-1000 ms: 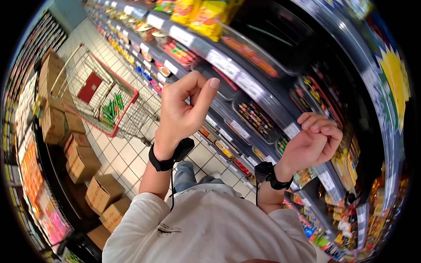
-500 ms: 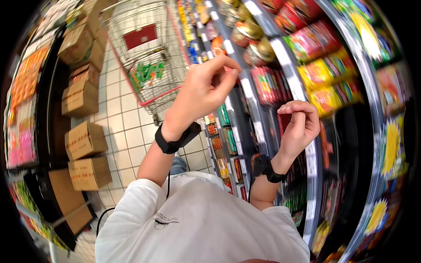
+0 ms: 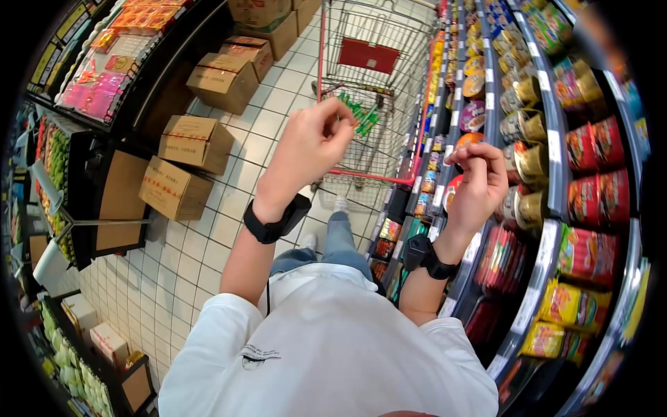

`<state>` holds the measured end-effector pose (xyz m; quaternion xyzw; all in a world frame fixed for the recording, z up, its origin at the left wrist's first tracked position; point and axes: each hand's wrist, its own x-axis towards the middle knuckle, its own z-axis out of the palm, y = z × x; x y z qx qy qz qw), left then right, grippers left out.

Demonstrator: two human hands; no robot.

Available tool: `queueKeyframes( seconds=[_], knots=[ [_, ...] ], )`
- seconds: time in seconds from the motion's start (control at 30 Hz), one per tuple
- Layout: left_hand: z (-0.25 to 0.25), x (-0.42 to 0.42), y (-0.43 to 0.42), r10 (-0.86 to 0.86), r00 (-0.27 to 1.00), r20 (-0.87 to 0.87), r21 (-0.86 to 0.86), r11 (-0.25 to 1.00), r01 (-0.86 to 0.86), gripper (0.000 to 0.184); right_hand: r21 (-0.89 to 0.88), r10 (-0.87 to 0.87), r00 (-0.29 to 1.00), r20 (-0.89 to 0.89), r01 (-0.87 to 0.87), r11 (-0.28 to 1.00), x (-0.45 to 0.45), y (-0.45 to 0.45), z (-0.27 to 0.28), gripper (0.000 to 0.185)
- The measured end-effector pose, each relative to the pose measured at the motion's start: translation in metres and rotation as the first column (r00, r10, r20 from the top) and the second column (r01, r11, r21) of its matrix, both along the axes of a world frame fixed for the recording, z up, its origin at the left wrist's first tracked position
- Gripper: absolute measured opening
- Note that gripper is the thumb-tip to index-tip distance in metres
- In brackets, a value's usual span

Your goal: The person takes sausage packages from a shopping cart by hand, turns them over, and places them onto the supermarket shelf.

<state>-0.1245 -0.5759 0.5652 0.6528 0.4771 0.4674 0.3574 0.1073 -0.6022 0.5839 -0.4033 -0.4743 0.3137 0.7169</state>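
My left hand [image 3: 310, 142] is raised in front of my chest with its fingers curled in and the thumb against the index finger; nothing shows in it. Beyond it stands a wire shopping cart [image 3: 415, 149] with red edging, the hand overlapping its near left corner from this viewpoint. Green packets with some orange [image 3: 367, 124] lie inside the cart. On the right, my right hand [image 3: 479, 177] is held up before the shelves, fingers bent toward the thumb, with no object visible in it. Both wrists wear black bands. Neither hand touches the cart or a product.
Shelves on the right hold cup noodles [image 3: 522, 126], red packs [image 3: 597, 198] and yellow packs [image 3: 577, 306]. Cardboard boxes [image 3: 198, 142] stand on the tiled floor [image 3: 229, 201] along the left. A dark display stand [image 3: 135, 76] with orange and pink packs is at upper left.
The view has turned, so the cart, boxes and shelves now appear farther right. My feet have come into view on the floor. Both hands keep nearly the same curled pose.
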Motion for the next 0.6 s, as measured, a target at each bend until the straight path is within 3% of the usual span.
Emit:
queueKeyframes(
  seconds=[0.2,0.3,0.4,0.43,0.53,0.6],
  knots=[
    [-0.046,-0.012,0.090,0.208,0.969,-0.130,-0.144,0.963,-0.226,0.012,-0.164,0.155,0.976,-0.151,-0.180,0.970,-0.002,0.142,-0.055,0.014],
    [-0.062,0.007,0.157,0.150,0.958,-0.245,-0.335,0.914,-0.229,0.014,-0.286,0.170,0.955,-0.244,-0.239,0.928,0.012,0.228,-0.101,0.012],
    [-0.099,0.028,0.234,0.152,0.955,-0.255,-0.402,0.882,-0.247,0.015,-0.334,0.168,0.947,-0.274,-0.257,0.907,0.026,0.311,-0.132,0.013],
    [-0.106,0.031,0.255,0.130,0.955,-0.267,-0.445,0.862,-0.242,0.016,-0.438,0.108,0.951,-0.291,-0.232,0.868,0.025,0.336,-0.146,0.013],
    [-0.169,0.047,0.311,0.155,0.934,-0.321,-0.428,0.857,-0.289,0.017,-0.536,0.092,0.893,-0.441,-0.344,0.771,0.032,0.406,-0.207,0.014],
    [-0.212,0.059,0.344,0.115,0.931,-0.346,-0.517,0.805,-0.291,0.017,-0.560,0.130,0.885,-0.448,-0.391,0.731,0.029,0.446,-0.255,0.016]
  ],
)
